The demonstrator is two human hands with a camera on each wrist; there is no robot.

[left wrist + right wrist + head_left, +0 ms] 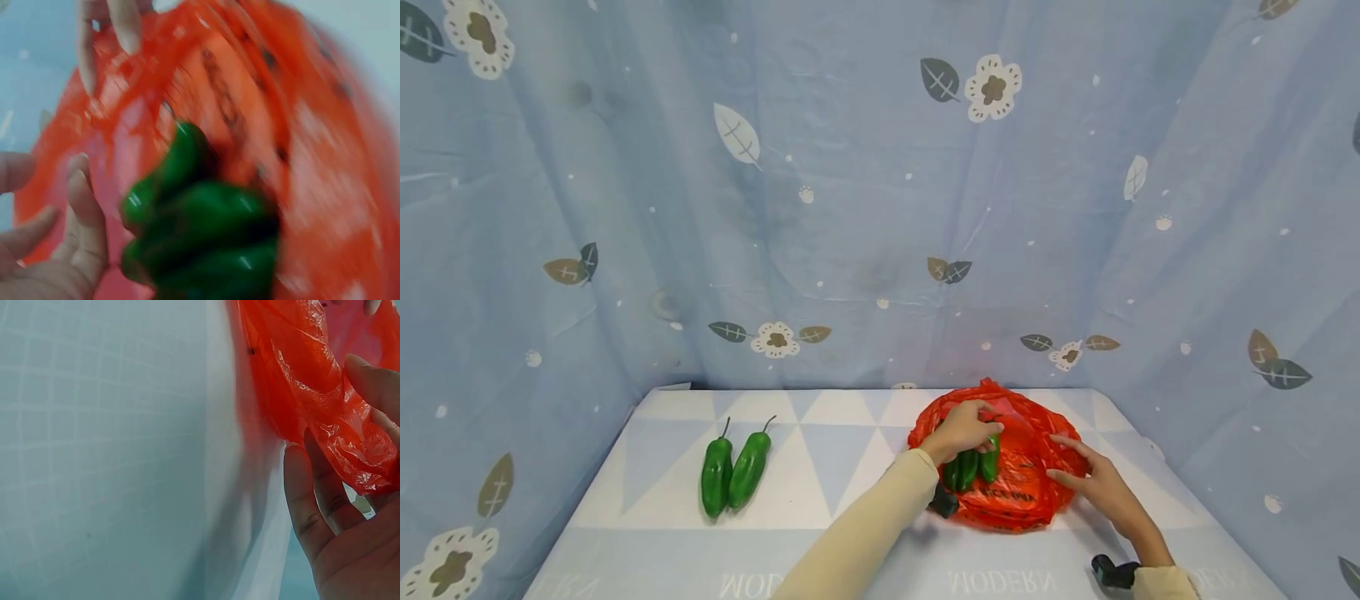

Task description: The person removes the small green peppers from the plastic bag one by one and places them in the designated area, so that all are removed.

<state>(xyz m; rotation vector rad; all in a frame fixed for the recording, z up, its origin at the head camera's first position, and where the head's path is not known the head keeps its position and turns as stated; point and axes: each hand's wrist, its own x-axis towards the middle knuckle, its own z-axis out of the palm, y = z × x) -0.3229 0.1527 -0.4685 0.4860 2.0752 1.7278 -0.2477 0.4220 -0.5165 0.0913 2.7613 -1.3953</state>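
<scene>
My left hand point(964, 429) is over the red plastic bag point(1022, 504), beside several green chili peppers point(967, 469) lying in it. In the left wrist view, the fingers point(84, 215) are slightly bent and apart from the blurred peppers point(212, 231), with nothing seen between them. My right hand point(1105, 492) is at the right side of the bag, thumb and fingers spread. The right wrist view shows the bag's crumpled edge point(337, 425) passing between the thumb and the fairly straight fingers point(306, 512) of that hand.
Two more green chili peppers point(730, 471) lie side by side on the left of the patterned table point(677, 550). A blue curtain point(865, 192) with leaves and flowers hangs behind and on both sides. Black straps with small devices point(1112, 572) are on the wrists.
</scene>
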